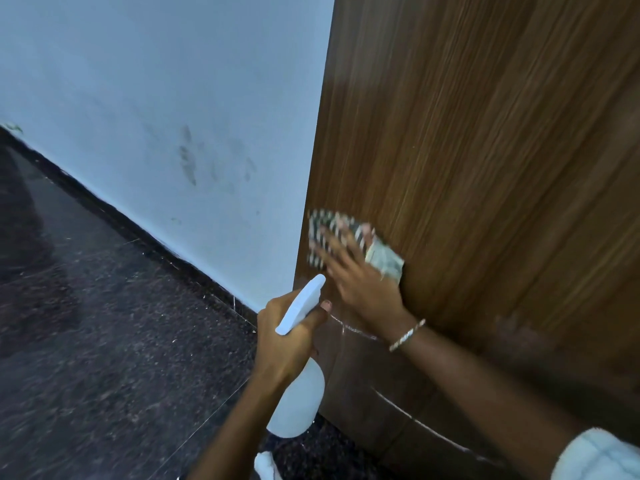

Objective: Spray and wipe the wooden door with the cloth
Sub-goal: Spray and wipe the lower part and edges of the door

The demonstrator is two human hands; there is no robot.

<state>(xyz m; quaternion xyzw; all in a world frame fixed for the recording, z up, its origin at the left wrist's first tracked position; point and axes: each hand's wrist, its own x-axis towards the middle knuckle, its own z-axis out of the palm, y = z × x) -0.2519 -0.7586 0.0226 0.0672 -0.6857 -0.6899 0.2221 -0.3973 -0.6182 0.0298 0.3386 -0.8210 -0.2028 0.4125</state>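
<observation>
The wooden door (485,150) fills the right half of the view, brown with vertical grain. My right hand (360,278) presses a striped, patterned cloth (329,233) flat against the door's lower left part, fingers spread and straight; the hand and cloth are blurred. A bracelet sits on that wrist. My left hand (287,337) grips the neck of a white spray bottle (298,396), with its nozzle (304,299) pointing up toward the door just below the cloth. The bottle hangs below the hand.
A pale blue wall (173,116) with dark smudges runs along the left of the door. Dark speckled stone floor (104,323) lies below it, with a dark skirting strip at the wall's base. White arc marks cross the door's lower panel (398,403).
</observation>
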